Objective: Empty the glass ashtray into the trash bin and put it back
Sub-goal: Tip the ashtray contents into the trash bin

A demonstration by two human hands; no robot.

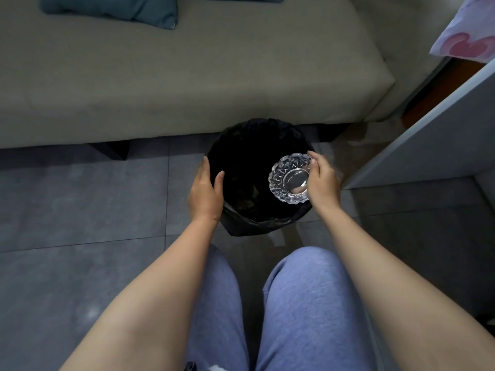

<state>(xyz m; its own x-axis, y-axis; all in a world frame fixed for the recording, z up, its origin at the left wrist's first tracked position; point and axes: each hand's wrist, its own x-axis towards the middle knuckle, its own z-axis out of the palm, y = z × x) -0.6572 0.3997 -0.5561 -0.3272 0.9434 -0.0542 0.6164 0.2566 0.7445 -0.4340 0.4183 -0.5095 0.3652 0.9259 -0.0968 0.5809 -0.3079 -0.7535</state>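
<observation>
At frame centre, the right hand [322, 180] gripped the clear cut-glass round ashtray [290, 178] by its rim over the black-lined round trash bin [251, 156]; the left hand [206, 190] clasped the bin's left rim.

The floor [80, 210] is made of big grey tiles with thin lines between them. A trash bin [257, 228] with a black bag is standing on the floor, right in front of a long beige sofa [187, 84]. The sofa's dark legs [112, 149] are resting on the tiles. A teal cushion [112, 9] is lying on the sofa seat. The tiles by the bin are looking a bit shiny, maybe wet.
</observation>
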